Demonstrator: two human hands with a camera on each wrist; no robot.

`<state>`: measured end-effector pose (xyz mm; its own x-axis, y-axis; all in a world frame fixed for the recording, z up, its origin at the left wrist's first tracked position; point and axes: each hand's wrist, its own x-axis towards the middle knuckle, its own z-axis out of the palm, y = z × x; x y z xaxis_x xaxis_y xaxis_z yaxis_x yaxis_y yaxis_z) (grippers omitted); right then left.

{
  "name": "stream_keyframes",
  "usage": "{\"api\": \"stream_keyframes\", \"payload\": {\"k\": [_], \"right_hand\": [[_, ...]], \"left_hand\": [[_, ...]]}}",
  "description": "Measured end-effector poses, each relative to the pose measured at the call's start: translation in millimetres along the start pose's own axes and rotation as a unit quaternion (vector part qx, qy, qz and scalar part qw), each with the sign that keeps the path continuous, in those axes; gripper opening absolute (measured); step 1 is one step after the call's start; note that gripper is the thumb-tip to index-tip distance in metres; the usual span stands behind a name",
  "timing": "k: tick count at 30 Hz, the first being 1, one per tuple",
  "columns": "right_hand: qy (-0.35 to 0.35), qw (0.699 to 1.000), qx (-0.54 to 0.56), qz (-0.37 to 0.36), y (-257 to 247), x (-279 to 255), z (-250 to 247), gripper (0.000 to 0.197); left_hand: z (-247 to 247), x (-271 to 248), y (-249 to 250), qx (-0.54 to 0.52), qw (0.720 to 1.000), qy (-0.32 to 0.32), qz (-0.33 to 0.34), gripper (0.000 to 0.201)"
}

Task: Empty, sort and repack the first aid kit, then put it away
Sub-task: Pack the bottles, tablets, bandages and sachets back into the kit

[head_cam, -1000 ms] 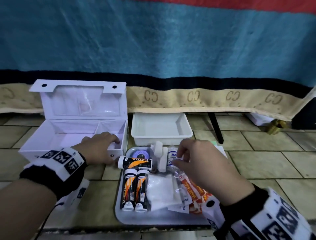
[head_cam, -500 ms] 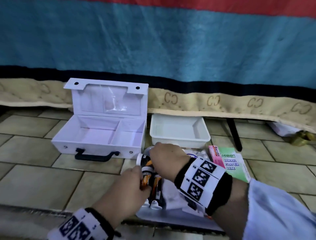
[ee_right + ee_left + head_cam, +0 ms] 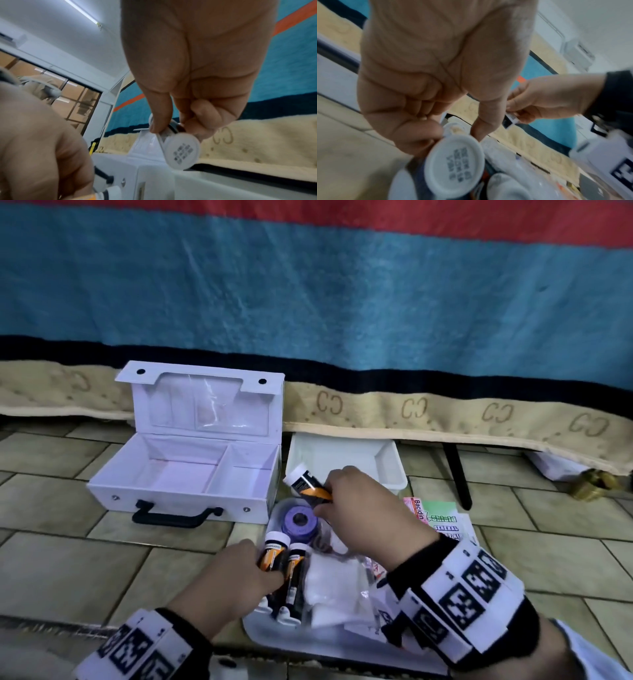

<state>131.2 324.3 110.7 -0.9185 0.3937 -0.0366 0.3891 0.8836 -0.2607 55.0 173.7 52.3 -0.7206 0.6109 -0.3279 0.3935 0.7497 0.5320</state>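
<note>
The white first aid case [image 3: 178, 494] stands open and empty on the tiled floor, lid up. To its right a clear tray [image 3: 267, 635] holds orange-and-black tubes, a purple tape roll [image 3: 299, 523], gauze packets [image 3: 329, 594] and sachets. My right hand [image 3: 356, 508] holds one orange-and-black tube [image 3: 306, 486] lifted above the tray; its white base [image 3: 181, 150] shows in the right wrist view. My left hand [image 3: 246, 573] grips another tube [image 3: 272, 553] lying in the tray, whose white end [image 3: 453, 162] fills the left wrist view. A third tube [image 3: 294, 573] lies beside it.
An empty white tub [image 3: 346, 460] sits behind the tray, under the hanging blanket [image 3: 342, 302]. A pink-and-green first aid booklet [image 3: 435, 518] lies right of the tray. A black leg [image 3: 457, 477] stands beyond it. Bare tiles [image 3: 68, 559] stretch to the left.
My right hand has lifted one tube up off the tray towards the case. My left hand came off the case edge and has closed on a tube in the tray.
</note>
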Motion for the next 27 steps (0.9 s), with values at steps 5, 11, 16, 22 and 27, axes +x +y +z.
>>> {"api": "stream_keyframes", "payload": {"k": [5,11,16,22,27], "right_hand": [[0.023,0.995,0.094,0.026,10.5,-9.9,-5.6,0.019],[0.027,0.987,0.148,0.059,-4.5,-3.3,4.6,0.015],[0.028,0.972,0.224,0.070,-48.6,16.5,16.0,0.012],[0.114,0.923,0.346,0.123,-133.7,64.1,37.5,0.018],[0.211,0.851,0.457,0.151,-193.2,90.7,59.3,0.043]], "left_hand": [[-15.0,-8.9,-8.9,-0.110,0.993,0.032,-0.014,0.018],[-47.6,-12.5,-27.6,-0.188,0.975,0.117,0.027,0.009],[-95.5,4.7,-77.3,-0.158,0.964,0.205,0.067,0.022],[-168.8,52.6,-139.7,-0.078,0.956,0.231,0.165,0.029],[-196.0,100.4,-150.8,0.097,0.950,0.176,0.239,0.028]]}}
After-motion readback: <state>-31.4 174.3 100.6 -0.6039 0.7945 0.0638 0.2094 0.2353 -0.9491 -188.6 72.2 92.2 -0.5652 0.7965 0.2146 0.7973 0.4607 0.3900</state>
